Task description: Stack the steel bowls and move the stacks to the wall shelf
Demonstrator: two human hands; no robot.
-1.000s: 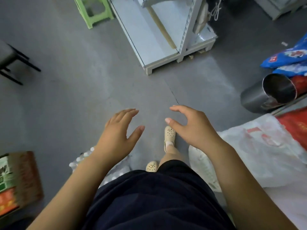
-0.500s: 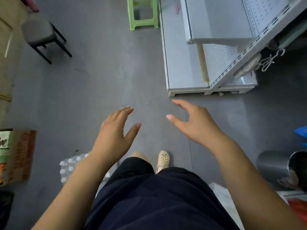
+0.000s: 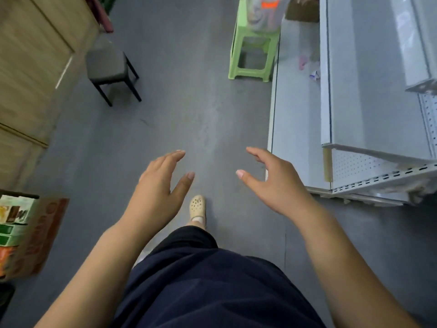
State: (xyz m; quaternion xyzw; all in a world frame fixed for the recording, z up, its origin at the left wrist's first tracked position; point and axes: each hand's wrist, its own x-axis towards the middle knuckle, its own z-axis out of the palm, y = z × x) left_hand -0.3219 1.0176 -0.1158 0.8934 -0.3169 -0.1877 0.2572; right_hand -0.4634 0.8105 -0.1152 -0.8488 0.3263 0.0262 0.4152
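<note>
Left hand (image 3: 160,185), right hand (image 3: 272,183) spread wide, empty; white shelf (image 3: 369,110) bare; printed carton (image 3: 30,235) contents hidden.

One wide view from my head looks steeply down over my dark blue shorts (image 3: 212,287) at the grey floor (image 3: 189,102), white metal shelving (image 3: 366,91) far right.

Grey floor (image 3: 179,95) runs ahead, smooth and dull. Far left, a wood-grain cabinet (image 3: 30,67), a dark padded stool (image 3: 107,63) beside it. Ahead right, a green plastic stool (image 3: 254,55); further right, pale metal shelving (image 3: 369,102). A printed carton (image 3: 30,235) sits near left.
</note>
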